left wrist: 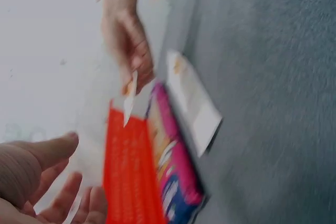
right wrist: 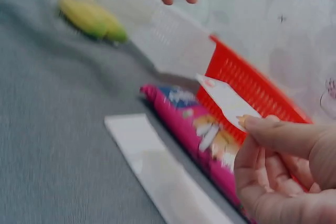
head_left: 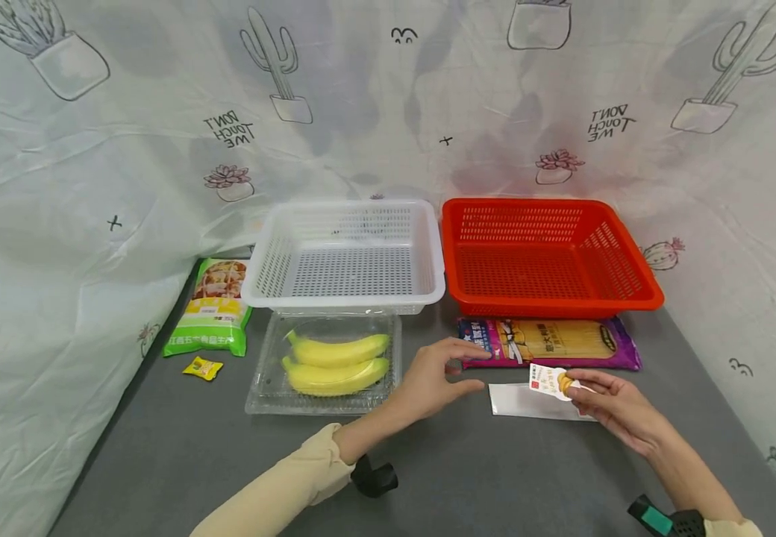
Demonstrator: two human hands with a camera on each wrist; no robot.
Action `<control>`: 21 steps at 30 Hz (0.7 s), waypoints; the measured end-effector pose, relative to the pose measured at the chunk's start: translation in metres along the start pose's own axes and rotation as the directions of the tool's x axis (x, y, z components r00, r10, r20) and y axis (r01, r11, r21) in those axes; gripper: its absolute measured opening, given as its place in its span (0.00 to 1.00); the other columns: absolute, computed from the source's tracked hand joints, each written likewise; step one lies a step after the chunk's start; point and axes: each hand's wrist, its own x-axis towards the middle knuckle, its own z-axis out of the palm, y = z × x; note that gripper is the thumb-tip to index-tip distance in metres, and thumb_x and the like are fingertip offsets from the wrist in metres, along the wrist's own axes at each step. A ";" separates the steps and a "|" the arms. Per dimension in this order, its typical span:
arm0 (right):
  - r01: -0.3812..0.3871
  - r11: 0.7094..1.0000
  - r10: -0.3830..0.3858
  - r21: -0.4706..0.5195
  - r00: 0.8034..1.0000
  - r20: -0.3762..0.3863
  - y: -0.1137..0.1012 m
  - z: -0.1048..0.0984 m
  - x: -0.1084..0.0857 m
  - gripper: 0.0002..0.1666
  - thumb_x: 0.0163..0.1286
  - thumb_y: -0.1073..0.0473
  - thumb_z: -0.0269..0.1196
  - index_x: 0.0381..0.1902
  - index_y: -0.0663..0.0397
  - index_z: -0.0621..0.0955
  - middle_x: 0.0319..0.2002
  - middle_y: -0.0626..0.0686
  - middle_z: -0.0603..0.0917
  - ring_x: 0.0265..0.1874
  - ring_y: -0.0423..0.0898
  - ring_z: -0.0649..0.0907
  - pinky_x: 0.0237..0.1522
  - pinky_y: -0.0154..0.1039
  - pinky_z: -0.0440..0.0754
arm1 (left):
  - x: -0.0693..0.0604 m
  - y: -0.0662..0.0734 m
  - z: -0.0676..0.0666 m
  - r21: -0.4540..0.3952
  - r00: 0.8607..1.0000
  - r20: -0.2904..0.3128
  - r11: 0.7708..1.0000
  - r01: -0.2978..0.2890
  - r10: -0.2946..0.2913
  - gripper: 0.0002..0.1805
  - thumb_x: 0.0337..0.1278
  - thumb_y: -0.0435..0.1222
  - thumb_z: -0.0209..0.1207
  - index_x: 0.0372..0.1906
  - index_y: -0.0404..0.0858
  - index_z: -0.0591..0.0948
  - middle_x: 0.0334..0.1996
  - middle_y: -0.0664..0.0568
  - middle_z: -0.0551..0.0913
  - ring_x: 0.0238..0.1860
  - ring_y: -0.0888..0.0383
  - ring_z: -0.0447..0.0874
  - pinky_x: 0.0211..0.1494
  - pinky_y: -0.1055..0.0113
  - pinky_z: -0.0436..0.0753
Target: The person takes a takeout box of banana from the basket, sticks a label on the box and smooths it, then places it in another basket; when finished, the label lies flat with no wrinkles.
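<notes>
My right hand (head_left: 619, 409) pinches a small white printed card (head_left: 548, 381) with a yellow-orange picture, between thumb and fingers. Just below the card lies a flat white strip (head_left: 518, 400), partly hidden by the hand and card. Behind both is a purple pack of spaghetti (head_left: 562, 339). Near that pack's left end, my left hand (head_left: 428, 379) hovers with thumb and fingers spread, holding nothing. In the right wrist view the card (right wrist: 228, 100) is tilted, above the table. To the left, two yellow bananas (head_left: 337, 377) lie in a clear plastic tray (head_left: 263, 388).
At the back stand a white basket (head_left: 433, 261) and a red basket (head_left: 630, 261), side by side. A green and yellow food bag (head_left: 210, 306) leans at the left, with a small yellow wrapped packet (head_left: 203, 368) in front. Patterned cloth (head_left: 388, 97) hangs behind.
</notes>
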 end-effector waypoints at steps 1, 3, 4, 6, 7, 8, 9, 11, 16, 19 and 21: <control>-0.012 1.000 0.012 -0.007 1.000 -0.003 -0.002 0.002 0.000 0.14 0.71 0.67 0.57 0.42 0.40 0.84 0.39 0.45 0.82 0.32 0.43 0.80 0.37 0.34 0.81 | -0.003 0.001 -0.007 -0.026 1.000 0.003 1.000 0.010 -0.010 0.21 0.50 0.32 0.70 0.53 0.42 0.83 0.53 0.52 0.81 0.51 0.56 0.79 0.45 0.73 0.81; -0.024 1.000 0.024 -0.014 1.000 -0.005 -0.006 0.006 0.000 0.14 0.71 0.66 0.58 0.41 0.40 0.83 0.39 0.45 0.82 0.32 0.42 0.80 0.36 0.33 0.80 | -0.008 0.000 -0.021 -0.072 1.000 0.008 0.997 0.022 -0.022 0.22 0.48 0.31 0.70 0.53 0.41 0.83 0.55 0.52 0.80 0.54 0.55 0.78 0.48 0.68 0.82; -0.022 1.000 0.022 -0.011 1.000 0.003 -0.007 0.008 0.000 0.14 0.71 0.67 0.57 0.41 0.40 0.83 0.39 0.45 0.82 0.31 0.42 0.79 0.36 0.33 0.80 | -0.011 -0.001 -0.028 -0.087 1.000 0.009 0.996 0.029 -0.028 0.23 0.48 0.31 0.70 0.53 0.41 0.83 0.56 0.52 0.79 0.56 0.55 0.77 0.49 0.66 0.82; -0.013 1.000 0.013 0.007 1.000 0.020 -0.011 0.011 0.001 0.14 0.71 0.67 0.57 0.42 0.41 0.83 0.39 0.46 0.82 0.33 0.41 0.79 0.37 0.33 0.80 | -0.018 -0.004 -0.043 -0.119 1.000 0.007 0.993 0.027 -0.026 0.24 0.48 0.30 0.70 0.54 0.39 0.82 0.59 0.52 0.77 0.58 0.53 0.75 0.52 0.59 0.81; -0.010 1.000 0.009 0.019 1.000 0.029 -0.012 0.012 0.001 0.14 0.71 0.68 0.57 0.42 0.42 0.83 0.39 0.46 0.81 0.33 0.41 0.79 0.36 0.32 0.80 | -0.021 -0.007 -0.050 -0.121 1.000 0.008 0.992 0.021 -0.020 0.24 0.48 0.30 0.70 0.55 0.39 0.82 0.59 0.52 0.76 0.59 0.54 0.74 0.53 0.59 0.81; -0.005 1.000 0.004 0.030 0.999 0.037 -0.014 0.013 0.002 0.14 0.71 0.68 0.57 0.42 0.42 0.83 0.39 0.47 0.81 0.34 0.41 0.80 0.36 0.32 0.80 | -0.025 -0.010 -0.058 -0.121 1.000 0.007 0.993 0.010 -0.009 0.24 0.48 0.30 0.70 0.55 0.39 0.82 0.60 0.52 0.75 0.59 0.54 0.74 0.54 0.57 0.80; -0.001 0.999 0.000 0.038 0.999 0.045 -0.015 0.015 0.002 0.14 0.71 0.69 0.57 0.42 0.43 0.83 0.40 0.47 0.82 0.35 0.41 0.80 0.37 0.32 0.81 | -0.029 -0.013 -0.066 -0.116 1.000 0.003 0.993 -0.003 0.003 0.24 0.48 0.30 0.70 0.54 0.39 0.82 0.60 0.52 0.75 0.59 0.54 0.74 0.54 0.57 0.80; -0.002 0.999 0.000 0.047 0.999 0.055 -0.017 0.017 0.004 0.15 0.70 0.70 0.57 0.42 0.44 0.83 0.40 0.47 0.82 0.37 0.41 0.82 0.40 0.32 0.82 | -0.037 -0.020 -0.081 -0.120 0.999 -0.004 0.992 -0.032 0.031 0.24 0.47 0.29 0.70 0.54 0.38 0.82 0.60 0.50 0.76 0.58 0.52 0.75 0.55 0.57 0.79; 0.002 0.999 -0.005 0.038 0.997 0.073 -0.019 0.023 0.009 0.16 0.69 0.72 0.57 0.42 0.45 0.84 0.41 0.47 0.82 0.38 0.41 0.83 0.46 0.35 0.82 | -0.060 -0.038 -0.120 -0.162 0.999 -0.019 0.985 -0.053 0.051 0.24 0.47 0.27 0.69 0.55 0.36 0.81 0.59 0.44 0.76 0.58 0.51 0.75 0.56 0.60 0.79; 0.031 0.998 -0.037 0.050 0.993 0.115 -0.021 0.025 0.011 0.17 0.69 0.73 0.56 0.43 0.46 0.84 0.41 0.47 0.82 0.39 0.41 0.83 0.46 0.34 0.82 | -0.074 -0.050 -0.143 -0.183 0.999 -0.007 0.982 -0.036 0.035 0.24 0.50 0.28 0.68 0.56 0.35 0.80 0.59 0.41 0.74 0.59 0.52 0.74 0.57 0.61 0.78; 0.048 0.997 -0.058 0.066 0.986 0.154 -0.021 0.026 0.012 0.18 0.70 0.73 0.55 0.43 0.47 0.84 0.41 0.48 0.83 0.39 0.41 0.83 0.46 0.34 0.82 | -0.083 -0.059 -0.158 -0.199 1.000 0.007 0.980 -0.027 0.029 0.24 0.50 0.27 0.67 0.56 0.34 0.79 0.60 0.40 0.73 0.59 0.55 0.74 0.58 0.60 0.77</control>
